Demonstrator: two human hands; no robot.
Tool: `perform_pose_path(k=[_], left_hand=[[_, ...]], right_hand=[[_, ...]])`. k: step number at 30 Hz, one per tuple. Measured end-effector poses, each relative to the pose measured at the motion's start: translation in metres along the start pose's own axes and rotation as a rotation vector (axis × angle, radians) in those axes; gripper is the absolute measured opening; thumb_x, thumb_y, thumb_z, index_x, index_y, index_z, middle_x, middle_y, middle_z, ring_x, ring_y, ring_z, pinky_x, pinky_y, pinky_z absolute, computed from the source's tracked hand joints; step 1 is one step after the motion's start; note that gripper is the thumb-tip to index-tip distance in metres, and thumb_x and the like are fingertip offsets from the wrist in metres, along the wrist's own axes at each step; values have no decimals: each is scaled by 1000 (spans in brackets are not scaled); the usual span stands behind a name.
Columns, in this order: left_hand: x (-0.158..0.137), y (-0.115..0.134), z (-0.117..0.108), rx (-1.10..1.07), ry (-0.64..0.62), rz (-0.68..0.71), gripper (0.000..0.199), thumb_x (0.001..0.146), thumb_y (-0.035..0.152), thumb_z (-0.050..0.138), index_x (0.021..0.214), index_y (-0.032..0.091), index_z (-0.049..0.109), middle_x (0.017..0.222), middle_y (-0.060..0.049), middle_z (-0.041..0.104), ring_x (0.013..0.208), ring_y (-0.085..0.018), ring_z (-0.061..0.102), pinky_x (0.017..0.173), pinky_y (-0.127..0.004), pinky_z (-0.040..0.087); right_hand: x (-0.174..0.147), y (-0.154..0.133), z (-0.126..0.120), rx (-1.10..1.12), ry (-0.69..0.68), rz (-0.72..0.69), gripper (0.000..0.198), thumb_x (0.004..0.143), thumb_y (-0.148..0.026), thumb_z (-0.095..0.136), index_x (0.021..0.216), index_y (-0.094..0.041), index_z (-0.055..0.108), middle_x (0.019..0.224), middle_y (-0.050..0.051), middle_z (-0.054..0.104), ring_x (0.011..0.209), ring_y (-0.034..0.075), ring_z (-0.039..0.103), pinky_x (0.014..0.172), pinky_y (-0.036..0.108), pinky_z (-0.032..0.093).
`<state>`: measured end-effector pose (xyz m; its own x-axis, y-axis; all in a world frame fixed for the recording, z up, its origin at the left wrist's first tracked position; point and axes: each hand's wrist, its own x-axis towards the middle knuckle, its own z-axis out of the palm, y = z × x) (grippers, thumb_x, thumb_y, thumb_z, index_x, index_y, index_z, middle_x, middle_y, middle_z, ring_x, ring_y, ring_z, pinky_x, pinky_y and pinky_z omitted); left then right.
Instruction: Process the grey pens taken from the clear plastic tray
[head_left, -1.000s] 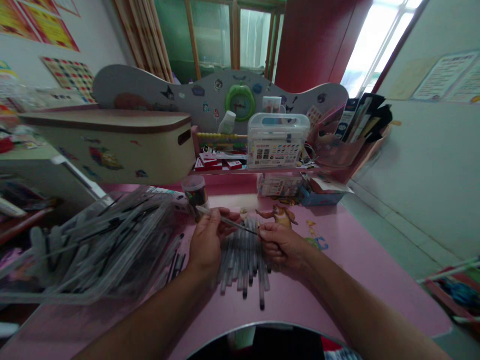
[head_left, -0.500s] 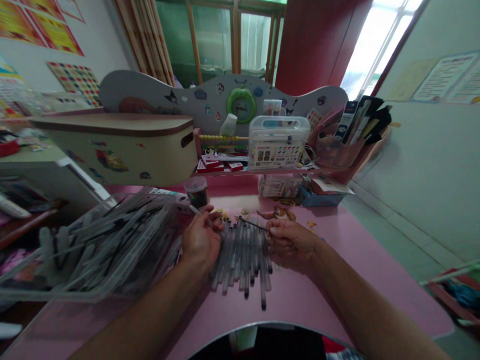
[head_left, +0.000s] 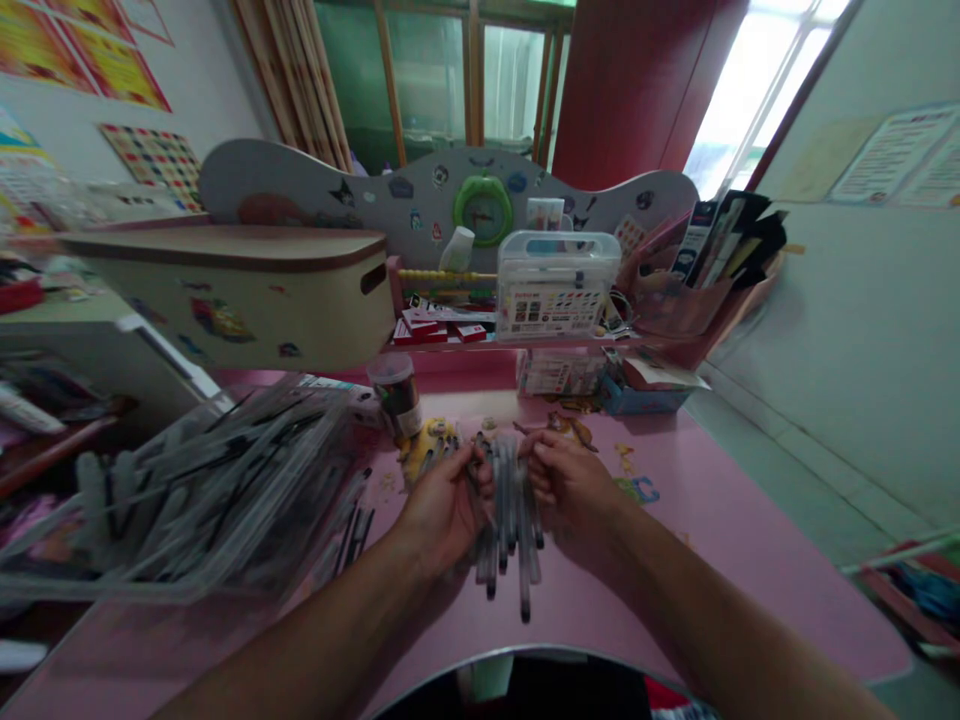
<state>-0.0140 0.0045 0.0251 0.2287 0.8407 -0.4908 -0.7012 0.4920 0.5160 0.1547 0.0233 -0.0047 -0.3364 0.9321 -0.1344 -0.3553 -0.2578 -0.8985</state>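
Several clear pens (head_left: 511,520) with dark ends lie bunched on the pink desk, pointing towards me. At their left edge is my left hand (head_left: 442,515), fingers curled closed around a pen at the side of the bunch. My right hand (head_left: 577,482) is at the right edge of the same bunch, thumb and fingers pinched together; what is between them is hidden and blurred. A few more pens (head_left: 441,452) show behind my left hand. Other dark thin pens or refills (head_left: 355,535) lie left of my left forearm.
A clear plastic bin (head_left: 247,520) full of pen parts stands at left. Behind my hands are a round clear tub (head_left: 396,395) and a blue box (head_left: 646,390). A lidded cream box (head_left: 247,300) and a clear carry case (head_left: 558,287) sit on the shelf.
My left hand has moved right and down onto the pens, covering the left part of the bunch. The dark thin stick in my right hand no longer shows.
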Motion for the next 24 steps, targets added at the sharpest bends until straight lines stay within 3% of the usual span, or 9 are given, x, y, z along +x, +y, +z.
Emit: perform_pose_path(k=[2, 5, 7, 9, 11, 13, 16, 20, 24], left_hand=[[-1, -2, 0, -52, 20, -68, 28, 102, 21, 41, 80, 14, 56, 60, -1, 53, 43, -8, 48, 38, -14, 36], [-2, -8, 1, -101, 72, -67, 28, 101, 19, 41, 81, 11, 59, 70, -7, 62, 51, -10, 59, 46, -18, 49], [-4, -13, 3, -126, 77, -48, 29, 102, 20, 41, 83, 9, 61, 80, -13, 68, 67, -16, 69, 62, -25, 59], [-6, -18, 5, -154, 56, -56, 30, 102, 19, 40, 88, 7, 63, 88, -16, 71, 80, -21, 73, 74, -31, 62], [-7, -22, 7, -173, 32, -69, 30, 101, 18, 40, 91, 7, 65, 88, -15, 71, 81, -21, 74, 78, -32, 62], [-7, -26, 9, -187, 10, -76, 28, 101, 16, 40, 93, 8, 66, 84, -13, 72, 78, -19, 73, 77, -31, 61], [-6, -29, 9, -216, 1, -75, 26, 99, 11, 41, 93, 11, 66, 81, -9, 72, 70, -16, 72, 75, -29, 61], [-4, -29, 5, -230, -2, -61, 26, 100, 13, 41, 91, 11, 66, 80, -9, 71, 69, -15, 71, 70, -27, 62], [-5, -24, 3, -166, -7, -117, 21, 99, 13, 45, 94, 8, 65, 78, -10, 67, 64, -12, 68, 61, -22, 59]], right_hand=[[-2, -2, 3, -181, 117, -141, 14, 83, -33, 63, 90, -22, 59, 57, -8, 42, 48, 10, 36, 44, 21, 28], [-12, 0, 11, -565, 291, -471, 13, 90, -27, 54, 100, -23, 62, 73, -2, 55, 64, 15, 51, 60, 27, 43], [-17, 3, 16, -750, 307, -695, 17, 94, -23, 49, 105, -24, 62, 87, 2, 62, 80, 18, 59, 75, 32, 48], [-21, 8, 20, -859, 257, -826, 25, 96, -18, 45, 116, -26, 59, 102, 4, 66, 95, 20, 61, 88, 36, 49], [-20, 13, 22, -958, 175, -851, 36, 96, -16, 44, 129, -28, 54, 118, 7, 67, 112, 22, 60, 102, 43, 44], [-18, 16, 22, -1065, 81, -816, 44, 96, -16, 46, 137, -29, 52, 130, 8, 64, 128, 25, 53, 115, 52, 30], [-14, 16, 20, -1145, -50, -742, 43, 96, -18, 47, 137, -28, 55, 137, 9, 62, 138, 28, 45, 120, 60, 13], [-15, 8, 16, -971, -57, -669, 31, 99, -24, 44, 124, -27, 63, 135, 9, 63, 132, 26, 51, 116, 51, 29], [-15, 2, 11, -777, 128, -601, 24, 99, -29, 44, 111, -27, 65, 118, 7, 65, 118, 24, 56, 107, 42, 40]])
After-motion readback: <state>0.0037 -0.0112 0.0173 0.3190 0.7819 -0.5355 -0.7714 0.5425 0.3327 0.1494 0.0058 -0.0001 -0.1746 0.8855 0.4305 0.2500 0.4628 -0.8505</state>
